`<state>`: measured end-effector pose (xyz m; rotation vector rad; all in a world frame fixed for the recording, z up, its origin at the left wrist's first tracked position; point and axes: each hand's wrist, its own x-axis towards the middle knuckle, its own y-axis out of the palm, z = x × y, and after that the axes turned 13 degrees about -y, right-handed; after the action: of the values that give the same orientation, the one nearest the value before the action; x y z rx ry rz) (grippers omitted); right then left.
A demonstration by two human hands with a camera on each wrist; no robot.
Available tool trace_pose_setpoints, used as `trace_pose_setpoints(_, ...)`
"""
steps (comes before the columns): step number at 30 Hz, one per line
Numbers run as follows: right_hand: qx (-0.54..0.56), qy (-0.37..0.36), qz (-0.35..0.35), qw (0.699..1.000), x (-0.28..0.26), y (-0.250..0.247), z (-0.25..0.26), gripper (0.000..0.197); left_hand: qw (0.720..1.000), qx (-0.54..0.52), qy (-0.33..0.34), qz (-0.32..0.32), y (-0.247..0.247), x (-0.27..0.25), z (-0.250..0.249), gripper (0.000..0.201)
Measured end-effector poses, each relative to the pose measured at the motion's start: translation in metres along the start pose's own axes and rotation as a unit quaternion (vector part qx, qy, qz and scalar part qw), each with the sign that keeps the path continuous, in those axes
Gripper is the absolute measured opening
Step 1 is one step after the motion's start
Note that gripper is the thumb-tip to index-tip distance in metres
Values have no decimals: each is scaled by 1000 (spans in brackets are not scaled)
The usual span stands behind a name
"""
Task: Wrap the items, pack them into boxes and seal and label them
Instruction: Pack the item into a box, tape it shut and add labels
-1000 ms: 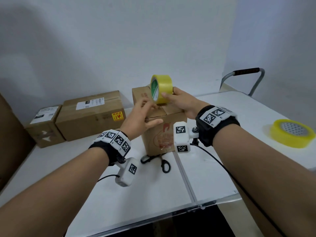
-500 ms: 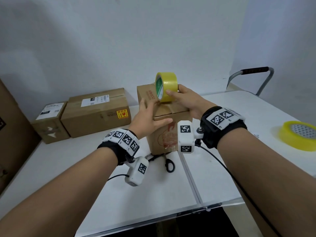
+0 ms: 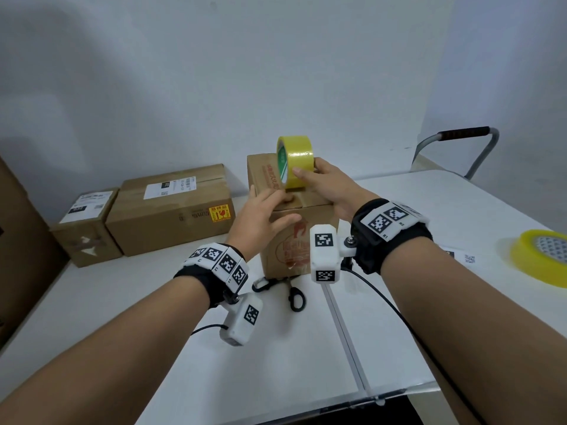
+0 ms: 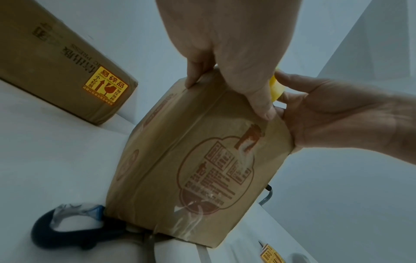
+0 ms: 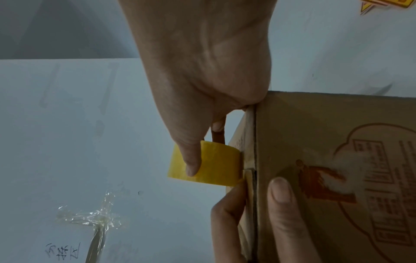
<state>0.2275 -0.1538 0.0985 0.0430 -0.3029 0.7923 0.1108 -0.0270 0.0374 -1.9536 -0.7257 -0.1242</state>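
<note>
Now yellow tape roll point(image 3: 295, 162) is held upright on carton point(image 3: 299, 237) top by right hand point(image 3: 326, 187), farther back along flap seam than before. Left hand point(image 3: 260, 214), fingers flat, presses front top edge. Seam taping judged underway; scissors point(image 3: 287, 291) wait at carton's foot.

Left hand point(image 4: 227, 58) presses top edge of printed box point(image 4: 195, 160) — right hand point(image 4: 342, 115) beside it; scissors point(image 4: 74, 231) at box base.
</note>
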Motion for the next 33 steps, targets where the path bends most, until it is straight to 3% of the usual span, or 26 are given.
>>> trace_pose_setpoints(13, -7, 6, -8, 1000, 3, 5, 1, 6, 999, -9, 15, 36, -14, 6, 5, 56)
trace_pose_setpoints(22, -25, 1, -14, 1000, 3, 6, -1, 8, 997, 15, 51, 56, -11, 9, 4, 38)
trace_pose_setpoints(26, -27, -2, -17, 999, 2, 8, -5, 31, 996, 36, 52, 55, -11, 8, 4, 37)
trace_pose_setpoints(33, -41, -1, -57, 998, 1, 10, 7, 36, 992, 78, 82, 54, -15, 9, -1, 37)
